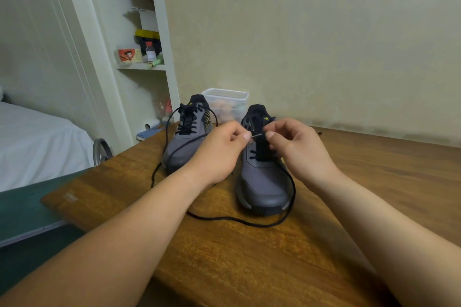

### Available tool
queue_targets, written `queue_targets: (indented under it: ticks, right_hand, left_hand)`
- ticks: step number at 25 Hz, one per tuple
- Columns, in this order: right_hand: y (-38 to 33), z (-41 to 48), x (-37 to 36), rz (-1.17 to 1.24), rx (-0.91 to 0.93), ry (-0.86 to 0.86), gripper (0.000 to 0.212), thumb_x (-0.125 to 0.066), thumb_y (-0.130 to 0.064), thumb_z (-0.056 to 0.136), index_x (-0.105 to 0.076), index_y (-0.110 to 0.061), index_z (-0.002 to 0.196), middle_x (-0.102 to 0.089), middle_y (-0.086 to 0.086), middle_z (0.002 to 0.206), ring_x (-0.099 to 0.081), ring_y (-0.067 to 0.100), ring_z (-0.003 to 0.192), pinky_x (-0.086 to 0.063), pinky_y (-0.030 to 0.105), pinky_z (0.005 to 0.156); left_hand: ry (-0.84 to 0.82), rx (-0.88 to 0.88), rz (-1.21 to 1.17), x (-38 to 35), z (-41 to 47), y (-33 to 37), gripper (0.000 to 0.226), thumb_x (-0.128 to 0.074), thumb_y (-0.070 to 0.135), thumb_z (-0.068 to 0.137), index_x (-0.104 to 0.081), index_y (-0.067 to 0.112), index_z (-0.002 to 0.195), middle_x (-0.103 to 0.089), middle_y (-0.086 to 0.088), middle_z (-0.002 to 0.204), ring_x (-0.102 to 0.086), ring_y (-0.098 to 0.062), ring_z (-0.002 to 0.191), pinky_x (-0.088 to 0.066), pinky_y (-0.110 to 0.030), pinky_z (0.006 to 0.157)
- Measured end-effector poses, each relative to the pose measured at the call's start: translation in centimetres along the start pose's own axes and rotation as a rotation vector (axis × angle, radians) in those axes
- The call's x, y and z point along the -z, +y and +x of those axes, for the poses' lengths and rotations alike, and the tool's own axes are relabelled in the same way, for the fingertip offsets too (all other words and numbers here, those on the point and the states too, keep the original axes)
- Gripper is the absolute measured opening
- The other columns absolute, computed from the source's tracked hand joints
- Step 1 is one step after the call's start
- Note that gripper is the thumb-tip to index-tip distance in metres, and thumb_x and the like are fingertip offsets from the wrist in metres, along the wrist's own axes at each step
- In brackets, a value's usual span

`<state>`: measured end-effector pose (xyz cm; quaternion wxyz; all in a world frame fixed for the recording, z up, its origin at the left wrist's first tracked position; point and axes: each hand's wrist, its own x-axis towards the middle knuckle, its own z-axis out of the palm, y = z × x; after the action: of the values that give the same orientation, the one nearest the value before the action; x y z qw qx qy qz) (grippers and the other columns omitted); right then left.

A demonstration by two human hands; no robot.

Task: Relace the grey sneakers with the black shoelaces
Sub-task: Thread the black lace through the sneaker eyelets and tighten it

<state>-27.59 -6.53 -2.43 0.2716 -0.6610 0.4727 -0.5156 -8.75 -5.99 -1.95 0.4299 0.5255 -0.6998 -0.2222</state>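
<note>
Grey sneakers upright, side by side — black shoelaces part-threaded, ends trailing loose.

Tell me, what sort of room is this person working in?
Most likely a bedroom: a bed with a white sheet at the left, built-in white shelves holding a small bottle, and a wooden table against a plain wall.

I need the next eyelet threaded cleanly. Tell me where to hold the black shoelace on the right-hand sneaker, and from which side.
Pinch the stiff pale lace tip, not the limp black shoelace behind it. The tip lies level over the grey sneaker, between left hand and right hand, so come in sideways along it, thumb against forefinger.
</note>
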Motion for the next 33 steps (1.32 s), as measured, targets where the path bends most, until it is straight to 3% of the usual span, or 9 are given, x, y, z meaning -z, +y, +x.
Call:
queue_targets:
  ticks: [3, 5, 9, 13, 18, 23, 25, 29, 33]
  right_hand:
    - [0.8, -0.1, -0.1, -0.405, 0.128, -0.064, 0.016, -0.061, -0.027, 0.103, -0.074, -0.029, 0.112, -0.059, -0.009, 0.103, -0.059, 0.010, 0.098, -0.047, 0.030, 0.089]
    - [0.9, 0.0, -0.3, -0.475, 0.156, -0.114, 0.018, -0.061, -0.028, 0.103, -0.073, -0.031, 0.116, -0.050, -0.011, 0.100, -0.054, 0.011, 0.100, -0.042, 0.028, 0.088]
    - [0.2, 1.7, -0.6, -0.604, 0.131, -0.145, 0.019, -0.062, -0.024, 0.098, -0.076, -0.033, 0.106, -0.044, -0.011, 0.094, -0.051, 0.016, 0.097, -0.039, 0.030, 0.083]
    - [0.9, 1.8, -1.4, -0.479, 0.120, -0.136, 0.013, -0.070, -0.026, 0.092, -0.071, -0.038, 0.086, -0.051, -0.004, 0.096, -0.050, 0.010, 0.097, -0.038, 0.027, 0.081]
    - [2.3, 2.2, -1.7, -0.400, 0.139, -0.090, 0.008, -0.074, -0.025, 0.094, -0.078, -0.032, 0.095, -0.051, -0.006, 0.097, -0.051, 0.001, 0.095, -0.035, 0.006, 0.081]
    - [2.9, 2.1, -2.1, -0.388, 0.180, -0.064, 0.013, -0.076, -0.026, 0.093, -0.081, -0.027, 0.105, -0.055, -0.004, 0.100, -0.052, 0.007, 0.099, -0.043, 0.019, 0.088]
    - [2.9, 2.1, -2.3, -0.371, 0.198, -0.065, 0.018, -0.077, -0.026, 0.093, -0.080, -0.028, 0.110, -0.055, -0.003, 0.101, -0.052, 0.006, 0.099, -0.042, 0.016, 0.087]
    - [2.7, 1.9, -2.7, -0.395, 0.183, -0.082, 0.032, -0.075, -0.029, 0.094, -0.075, -0.030, 0.126, -0.051, -0.006, 0.103, -0.051, 0.008, 0.102, -0.039, 0.014, 0.086]
    - [2.3, 2.3, -2.8, -0.425, 0.136, -0.112, 0.027, -0.071, -0.031, 0.097, -0.076, -0.031, 0.123, -0.052, -0.003, 0.106, -0.051, 0.009, 0.102, -0.040, 0.018, 0.083]
  left_hand:
    - [0.154, 0.100, -0.207, -1.9, -0.6, -2.3, 0.015, -0.059, 0.032, 0.107, -0.066, 0.022, 0.099, -0.068, 0.007, 0.091, -0.064, -0.008, 0.085, -0.050, -0.030, 0.079]
    - [0.184, 0.109, -0.251, -3.3, -0.8, -3.6, 0.014, -0.059, 0.031, 0.107, -0.066, 0.021, 0.101, -0.071, 0.004, 0.096, -0.067, -0.009, 0.091, -0.056, -0.034, 0.083]
    - [0.173, 0.063, -0.190, -3.6, -0.5, -4.0, 0.010, -0.057, 0.029, 0.108, -0.063, 0.024, 0.101, -0.067, 0.009, 0.099, -0.063, 0.003, 0.091, -0.049, -0.018, 0.078]
    - [0.144, 0.018, -0.143, -3.3, -0.4, -4.2, 0.014, -0.054, 0.028, 0.108, -0.059, 0.026, 0.095, -0.061, 0.005, 0.101, -0.058, 0.000, 0.089, -0.045, -0.018, 0.078]
    - [0.095, -0.043, -0.012, -3.0, 0.0, -4.4, 0.021, -0.049, 0.025, 0.109, -0.052, 0.024, 0.089, -0.045, 0.009, 0.101, -0.050, -0.004, 0.092, -0.039, -0.018, 0.079]
    - [0.067, -0.065, 0.099, -2.5, 0.9, -3.6, 0.024, -0.049, 0.025, 0.107, -0.050, 0.019, 0.085, -0.043, 0.006, 0.099, -0.053, -0.012, 0.089, -0.048, -0.037, 0.084]
    - [0.052, -0.066, 0.161, -1.7, 1.8, -3.2, 0.025, -0.049, 0.027, 0.107, -0.050, 0.022, 0.082, -0.046, 0.006, 0.099, -0.055, -0.014, 0.089, -0.049, -0.040, 0.086]
    - [0.054, -0.095, 0.161, -1.5, 2.6, -3.9, 0.026, -0.053, 0.029, 0.108, -0.053, 0.018, 0.084, -0.049, 0.005, 0.097, -0.055, -0.011, 0.086, -0.045, -0.032, 0.080]
    - [0.056, -0.013, -0.115, -2.2, 1.5, -4.8, 0.019, -0.061, 0.034, 0.106, -0.057, 0.018, 0.096, -0.058, 0.003, 0.095, -0.053, -0.002, 0.081, -0.045, -0.019, 0.076]
